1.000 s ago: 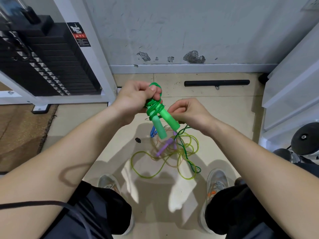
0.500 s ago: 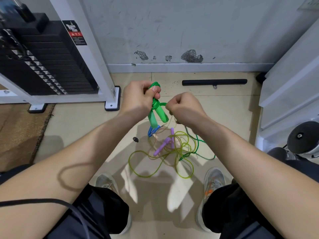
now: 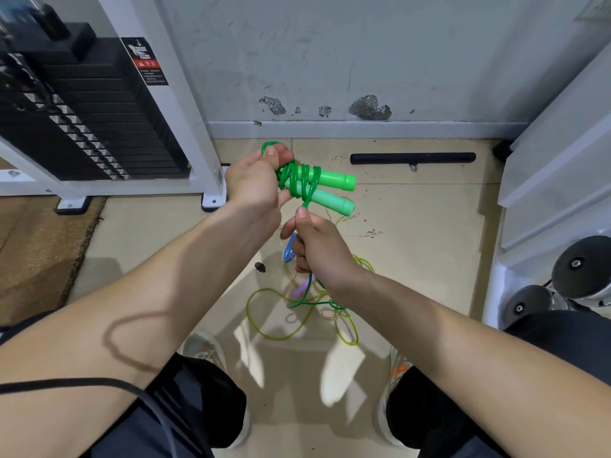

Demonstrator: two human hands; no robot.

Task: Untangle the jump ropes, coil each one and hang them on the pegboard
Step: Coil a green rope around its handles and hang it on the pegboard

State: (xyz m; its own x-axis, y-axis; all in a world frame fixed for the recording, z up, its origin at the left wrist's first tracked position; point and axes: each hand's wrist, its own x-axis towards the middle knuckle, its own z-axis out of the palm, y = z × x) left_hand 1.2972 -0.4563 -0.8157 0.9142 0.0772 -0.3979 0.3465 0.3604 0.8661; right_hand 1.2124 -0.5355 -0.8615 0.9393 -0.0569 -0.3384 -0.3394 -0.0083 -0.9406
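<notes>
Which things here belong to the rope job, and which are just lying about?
Job: green jump rope, left hand gripping its wrapped handles, right hand pinching its cord; yellow-green rope, purple handle, blue handle tangled on the floor.
Lying about: black bar, weight stack, dumbbells, small black piece.

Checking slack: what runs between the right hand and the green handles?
Head view: a short stretch of green cord links the handles to the right hand, which pinches it.

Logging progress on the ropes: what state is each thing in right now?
Green jump rope with plastic handles: cord wound round both handles, tail trailing to floor.
Left hand: grips the wound bundle.
Right hand: pinches the green tail.
Yellow-green translucent rope: loose, tangled on floor.
Purple plastic handle: lying in that tangle.
</notes>
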